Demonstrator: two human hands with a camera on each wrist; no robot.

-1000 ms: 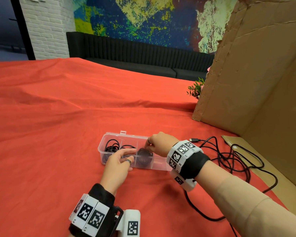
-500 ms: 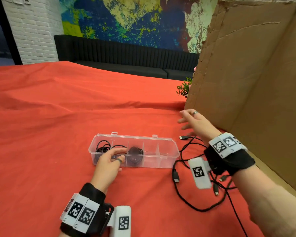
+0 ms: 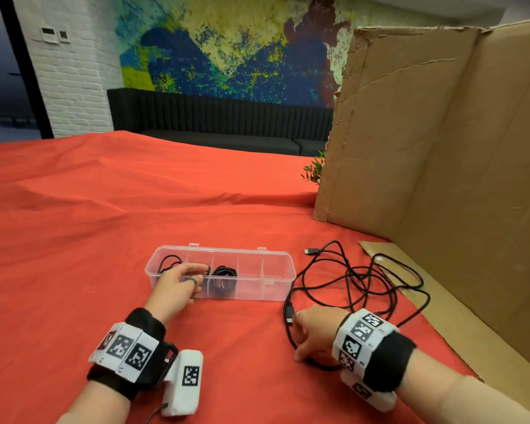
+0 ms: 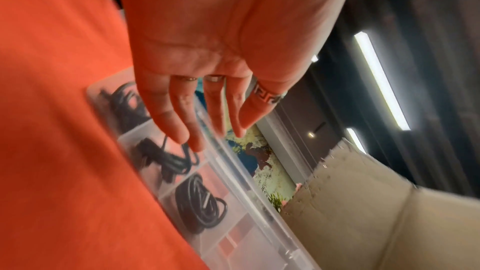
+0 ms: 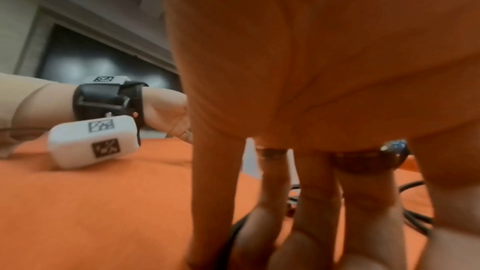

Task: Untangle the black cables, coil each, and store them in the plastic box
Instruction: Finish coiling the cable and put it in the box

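A clear plastic box point(image 3: 276, 259) with dividers lies on the red cloth. Black coils sit in its left compartments point(image 3: 224, 276) point(image 4: 200, 206); the two right ones hold nothing. My left hand point(image 3: 179, 283) point(image 4: 207, 110) rests on the box's near-left rim point(image 4: 233, 161), fingers straight. The tangle of loose black cables point(image 3: 354, 278) spreads to the right of the box. My right hand point(image 3: 311, 332) point(image 5: 298, 213) is down on the cloth beside a plug point(image 3: 289, 316), fingers pointing down onto a cable strand point(image 5: 413, 184). The picture is blurred, and no closed grip shows.
A tall cardboard wall point(image 3: 441, 148) stands at the right, with a flat cardboard sheet point(image 3: 416, 292) at its foot under part of the tangle. A small plant point(image 3: 314, 169) peeks out behind it. Red cloth point(image 3: 74, 240) stretches to the left and far side.
My right hand left the box, swung up and right over the tangle, then dropped near onto the cable by the plug. The left hand stayed at the box.
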